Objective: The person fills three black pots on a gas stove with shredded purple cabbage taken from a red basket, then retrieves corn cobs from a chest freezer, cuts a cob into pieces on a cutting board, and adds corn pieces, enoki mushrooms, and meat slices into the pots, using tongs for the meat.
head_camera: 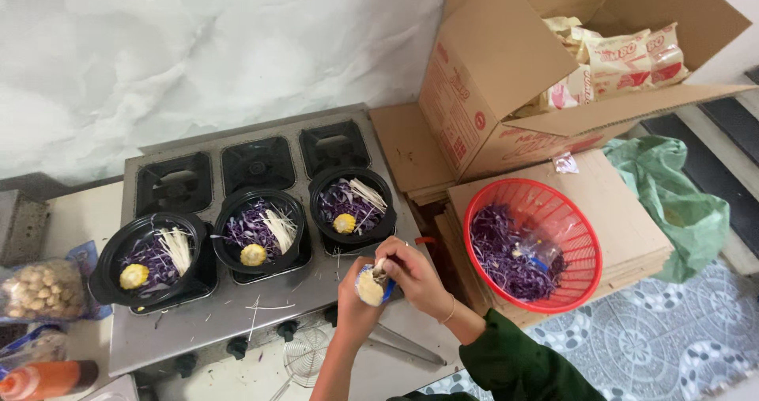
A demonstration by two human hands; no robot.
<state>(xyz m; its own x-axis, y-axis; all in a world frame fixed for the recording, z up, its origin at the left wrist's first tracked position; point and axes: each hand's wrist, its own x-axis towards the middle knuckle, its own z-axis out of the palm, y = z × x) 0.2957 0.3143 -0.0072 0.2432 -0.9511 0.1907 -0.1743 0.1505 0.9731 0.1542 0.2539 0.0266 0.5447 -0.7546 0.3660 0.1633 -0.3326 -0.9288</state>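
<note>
Small tub (371, 285), pale paste inside, blue wrap: in left hand (356, 302), clenched round its side, over the stove front. Prob. light, thin-walled; hold by sides, not rim. Right hand (413, 273) pinches a small utensil at the tub's mouth. Behind: 3 black bowls (257, 231) w/ purple cabbage, corn, on stove (237, 306).

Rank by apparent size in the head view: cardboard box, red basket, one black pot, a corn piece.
1. Cardboard box, largest.
2. Red basket.
3. Black pot; the three pots look alike.
4. Corn piece, smallest.
The box sits farther from the camera, yet looks biggest.
</note>
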